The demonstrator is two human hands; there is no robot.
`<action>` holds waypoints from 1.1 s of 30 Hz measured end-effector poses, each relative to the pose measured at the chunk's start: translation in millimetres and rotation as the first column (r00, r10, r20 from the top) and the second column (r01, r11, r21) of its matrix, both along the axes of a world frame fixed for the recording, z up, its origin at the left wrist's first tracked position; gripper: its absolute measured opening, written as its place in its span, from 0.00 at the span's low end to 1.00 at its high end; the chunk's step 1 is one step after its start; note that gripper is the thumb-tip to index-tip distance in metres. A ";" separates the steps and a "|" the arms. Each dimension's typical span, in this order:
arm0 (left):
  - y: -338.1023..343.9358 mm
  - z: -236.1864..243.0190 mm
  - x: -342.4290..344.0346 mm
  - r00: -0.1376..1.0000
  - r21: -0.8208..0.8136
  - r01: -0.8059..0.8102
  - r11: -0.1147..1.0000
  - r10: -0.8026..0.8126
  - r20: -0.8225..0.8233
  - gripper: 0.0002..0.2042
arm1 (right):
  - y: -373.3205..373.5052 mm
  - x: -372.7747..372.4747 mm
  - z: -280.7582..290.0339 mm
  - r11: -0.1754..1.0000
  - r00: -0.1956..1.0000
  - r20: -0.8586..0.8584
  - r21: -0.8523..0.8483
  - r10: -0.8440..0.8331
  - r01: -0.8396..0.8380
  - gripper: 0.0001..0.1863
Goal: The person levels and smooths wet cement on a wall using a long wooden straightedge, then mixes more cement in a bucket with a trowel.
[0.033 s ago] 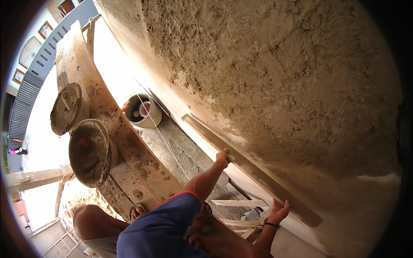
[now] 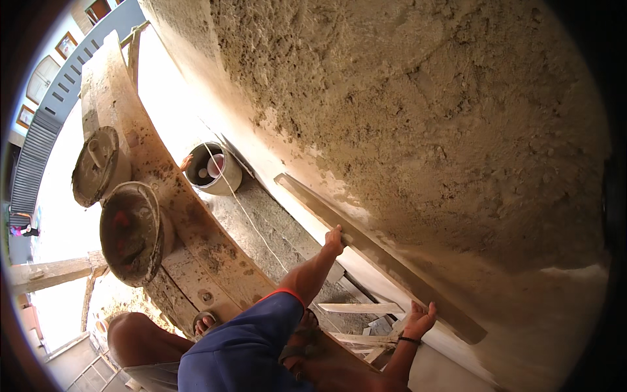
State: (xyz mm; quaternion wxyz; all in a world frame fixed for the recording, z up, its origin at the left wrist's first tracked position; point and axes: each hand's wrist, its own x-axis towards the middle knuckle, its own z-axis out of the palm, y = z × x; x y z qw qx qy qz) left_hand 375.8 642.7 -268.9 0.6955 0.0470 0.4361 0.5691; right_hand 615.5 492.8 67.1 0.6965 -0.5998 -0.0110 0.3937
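Note:
My left hand [image 2: 334, 240] grips a long, flat straightedge board [image 2: 385, 255] near its middle. My right hand [image 2: 418, 320], with a dark band at the wrist, holds the same board nearer its lower right end. The board lies diagonally along the plastered wall [image 2: 424, 130], whose upper part is rough mortar and whose surface looks smoother near the board. To the left, two mortar-crusted buckets [image 2: 98, 170] [image 2: 130, 232] sit on the scaffold plank [image 2: 176, 196], where my sandalled foot also rests.
A large grey tub [image 2: 222, 183] with a pink container inside stands below, beside another person's hand [image 2: 185, 163] and a thin cord [image 2: 251, 222]. A timber beam [image 2: 52, 271] crosses at the left, wooden pieces [image 2: 359, 307] lie low beside the wall, and a distant person [image 2: 27, 230] appears outside.
The whole view has shifted very slightly. Both my hands and the board sit a few pixels further left in the picture, with the grip unchanged.

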 end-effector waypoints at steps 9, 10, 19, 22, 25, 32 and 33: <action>76.8 95.4 5.1 0.993 -0.325 0.067 0.943 -0.094 -0.067 0.26 | 13.6 25.7 -25.7 0.996 0.992 -0.122 0.071 -0.042 0.051 0.23; 84.9 103.6 -14.4 0.994 -0.321 0.040 0.946 -0.071 -0.085 0.26 | 21.7 15.4 -31.1 0.995 0.985 -0.170 0.099 -0.012 0.029 0.22; 134.7 213.5 -117.3 0.935 -0.255 -0.243 0.936 0.155 -0.320 0.30 | 70.8 -58.3 -16.1 0.982 0.944 -0.322 0.190 0.073 -0.011 0.21; 152.2 245.8 -145.5 0.903 -0.147 -0.265 0.953 0.192 -0.385 0.30 | 87.3 -82.7 -3.1 0.970 0.929 -0.351 0.242 0.119 -0.032 0.20; 168.0 273.1 -164.1 0.867 -0.174 -0.315 0.933 0.208 -0.453 0.30 | 96.7 -98.1 13.1 0.959 0.910 -0.390 0.283 0.138 -0.024 0.20; 174.2 319.3 -185.6 0.854 -0.125 -0.278 0.952 0.186 -0.486 0.28 | 101.3 -111.7 52.7 0.954 0.892 -0.424 0.300 0.158 -0.026 0.20; 173.1 331.3 -184.3 0.849 -0.071 -0.286 0.956 0.218 -0.482 0.28 | 100.6 -110.1 60.2 0.940 0.894 -0.406 0.338 0.191 -0.047 0.19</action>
